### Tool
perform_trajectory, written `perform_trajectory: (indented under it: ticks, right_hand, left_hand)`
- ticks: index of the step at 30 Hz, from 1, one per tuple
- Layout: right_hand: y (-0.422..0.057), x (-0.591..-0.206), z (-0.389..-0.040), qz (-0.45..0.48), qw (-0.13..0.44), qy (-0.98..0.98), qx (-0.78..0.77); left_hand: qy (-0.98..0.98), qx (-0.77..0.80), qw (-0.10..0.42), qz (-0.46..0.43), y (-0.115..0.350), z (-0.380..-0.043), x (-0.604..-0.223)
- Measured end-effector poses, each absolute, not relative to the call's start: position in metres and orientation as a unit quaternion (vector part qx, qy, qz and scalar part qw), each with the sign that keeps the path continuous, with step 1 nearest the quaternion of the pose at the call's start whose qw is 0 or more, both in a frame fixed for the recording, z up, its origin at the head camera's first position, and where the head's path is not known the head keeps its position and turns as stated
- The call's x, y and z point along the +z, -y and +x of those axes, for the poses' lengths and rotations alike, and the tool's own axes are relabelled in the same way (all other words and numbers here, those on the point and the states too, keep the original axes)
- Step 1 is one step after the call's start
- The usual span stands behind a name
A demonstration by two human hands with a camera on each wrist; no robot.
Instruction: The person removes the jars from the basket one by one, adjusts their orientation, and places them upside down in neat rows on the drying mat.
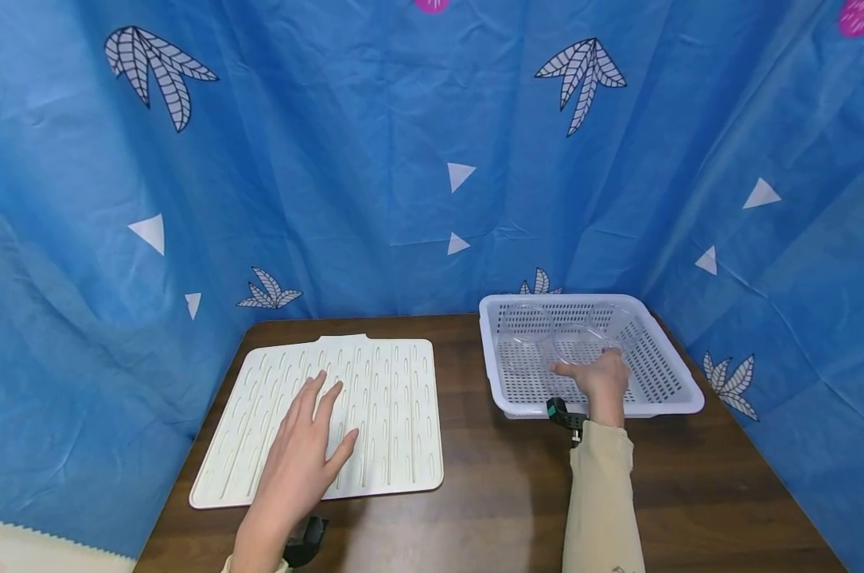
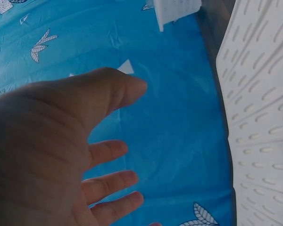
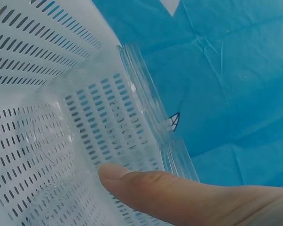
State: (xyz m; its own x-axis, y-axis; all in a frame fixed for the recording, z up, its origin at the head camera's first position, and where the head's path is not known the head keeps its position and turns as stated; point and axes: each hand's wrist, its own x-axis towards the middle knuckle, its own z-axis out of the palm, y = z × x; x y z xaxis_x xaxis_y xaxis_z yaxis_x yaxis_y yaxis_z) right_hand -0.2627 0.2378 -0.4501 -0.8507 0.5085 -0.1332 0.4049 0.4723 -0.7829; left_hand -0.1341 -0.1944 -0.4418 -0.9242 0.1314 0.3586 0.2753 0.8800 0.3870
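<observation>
Several clear plastic cups (image 1: 527,338) stand in a white slotted basket (image 1: 500,390) at the back right of the table. Reaching over the basket's front rim, my right hand (image 1: 604,376) is beside the nearest cup (image 1: 575,330), its thumb spread away from the fingers. In the right wrist view the straight thumb (image 3: 137,186) lies against or just in front of the cups; the other fingers are hidden. My left hand (image 1: 299,446) hovers over the front part of a white ridged mat (image 1: 396,422), fingers spread and holding nothing.
A brown wooden table (image 1: 485,493) carries the mat on the left and the basket on the right. Blue patterned curtains (image 1: 375,199) enclose the back and both sides. Each wrist wears a small black camera mount.
</observation>
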Motion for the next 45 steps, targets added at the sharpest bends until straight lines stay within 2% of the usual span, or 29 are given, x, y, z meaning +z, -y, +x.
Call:
perform_trajectory:
  ticks: [9, 13, 22, 35, 45]
  right_hand:
    - [-0.239, -0.438, -0.255, -0.267, 0.056, 0.865, 0.422]
    - [-0.237, -0.429, -0.246, -0.247, 0.072, 0.869, 0.424]
    - [-0.230, -0.403, -0.222, -0.185, 0.172, 0.875, 0.414]
    - [-0.211, -0.388, -0.206, -0.042, 0.380, 0.849, 0.364]
    - [-0.185, -0.373, -0.196, 0.091, 0.451, 0.831, 0.312]
  left_hand:
    - [0.955, -0.209, 0.174, -0.118, 0.197, -0.135, -0.443]
    - [0.949, -0.225, 0.182, -0.123, 0.197, -0.136, -0.442]
    - [0.926, -0.285, 0.208, -0.137, 0.196, -0.141, -0.436]
    - [0.910, -0.346, 0.184, -0.138, 0.192, -0.145, -0.425]
    - [0.886, -0.393, 0.188, -0.160, 0.186, -0.152, -0.412]
